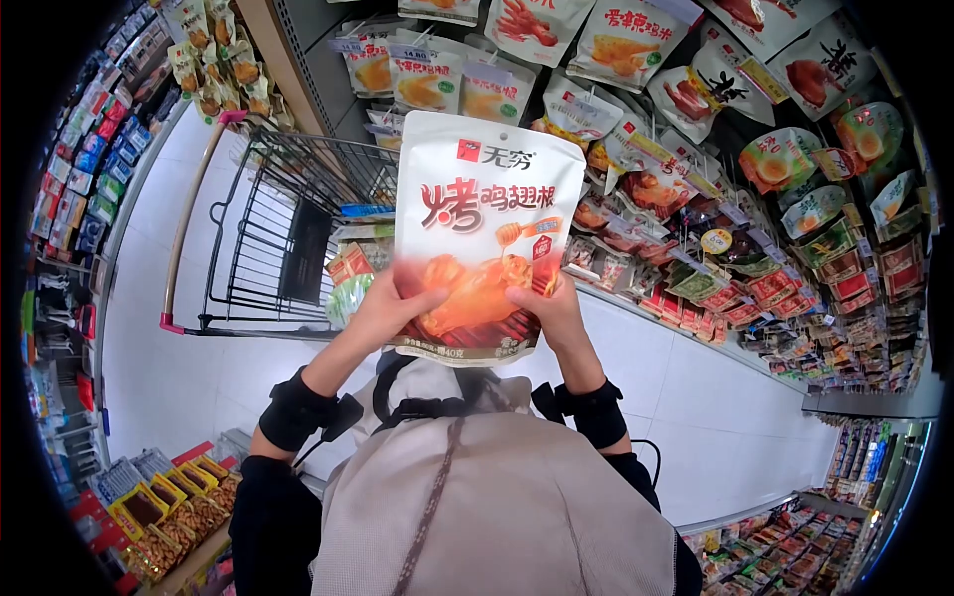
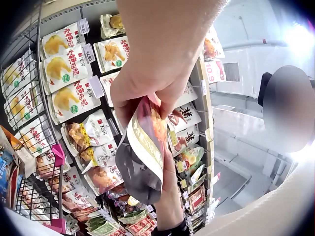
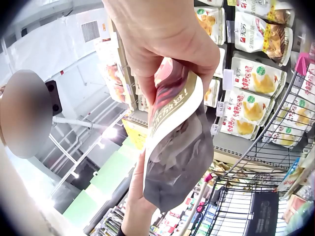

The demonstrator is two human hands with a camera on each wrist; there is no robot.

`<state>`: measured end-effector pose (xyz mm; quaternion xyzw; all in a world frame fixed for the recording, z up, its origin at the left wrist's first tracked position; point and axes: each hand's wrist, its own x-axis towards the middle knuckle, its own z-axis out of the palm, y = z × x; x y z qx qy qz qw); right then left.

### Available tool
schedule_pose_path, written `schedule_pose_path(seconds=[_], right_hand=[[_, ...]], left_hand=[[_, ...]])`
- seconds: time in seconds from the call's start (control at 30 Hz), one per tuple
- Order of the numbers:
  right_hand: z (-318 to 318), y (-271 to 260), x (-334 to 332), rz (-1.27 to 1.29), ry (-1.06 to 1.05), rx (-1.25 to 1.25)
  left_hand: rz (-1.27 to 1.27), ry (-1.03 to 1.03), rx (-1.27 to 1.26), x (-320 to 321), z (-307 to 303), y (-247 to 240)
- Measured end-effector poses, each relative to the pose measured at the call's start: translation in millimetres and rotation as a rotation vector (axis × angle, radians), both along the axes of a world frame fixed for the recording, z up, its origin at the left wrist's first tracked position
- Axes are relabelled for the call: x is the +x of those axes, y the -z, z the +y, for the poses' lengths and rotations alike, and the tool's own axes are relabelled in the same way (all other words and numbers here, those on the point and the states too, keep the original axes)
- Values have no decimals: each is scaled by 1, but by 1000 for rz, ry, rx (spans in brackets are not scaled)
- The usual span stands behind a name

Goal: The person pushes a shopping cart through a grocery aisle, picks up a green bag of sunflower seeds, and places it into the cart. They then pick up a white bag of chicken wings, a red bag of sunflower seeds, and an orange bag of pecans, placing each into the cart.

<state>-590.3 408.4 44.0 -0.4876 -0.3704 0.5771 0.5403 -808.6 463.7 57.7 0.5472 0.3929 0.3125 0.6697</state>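
Note:
A white snack pouch (image 1: pixel 487 238) with red lettering and a picture of roasted chicken faces the head camera, upright in front of the chest. My left hand (image 1: pixel 386 316) grips its lower left edge, thumb across the front. On the lower right edge my right hand (image 1: pixel 553 310) does the same, thumb on the printed chicken. Both wrist views look at the dark folded bottom of the pouch (image 2: pixel 140 169), with the left hand (image 2: pixel 147 81) and the right hand (image 3: pixel 165 44) each pinching a side. The fingers behind the pouch are hidden in the head view.
A wire shopping cart (image 1: pixel 263 238) with several packages in it stands at the left. Racks of hanging snack pouches (image 1: pixel 621 45) fill the front and right. More shelves (image 1: pixel 75 189) line the far left, and a bin of packaged snacks (image 1: pixel 169 517) is at lower left.

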Motion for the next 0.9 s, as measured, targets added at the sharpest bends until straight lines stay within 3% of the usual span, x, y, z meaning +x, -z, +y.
schedule_pose_path(seconds=[0.13, 0.17, 0.3, 0.4, 0.53, 0.77, 0.9], right_hand=[[-1, 8, 6, 23, 83, 2], [-1, 10, 7, 39, 112, 11], [0, 30, 18, 9, 210, -100], [7, 69, 33, 21, 309, -100], [10, 133, 54, -115, 430, -164], [0, 210, 59, -122, 455, -281], [5, 240, 58, -40, 420, -291]], left_hand=[[66, 27, -60, -1, 0, 9], [55, 75, -197, -4, 0, 6], [-103, 23, -144, -16, 1, 45], [121, -34, 119, -40, 8, 71], [859, -136, 592, -93, 13, 107], [1359, -38, 690, -183, 0, 199], [1461, 37, 541, -194, -8, 195]])
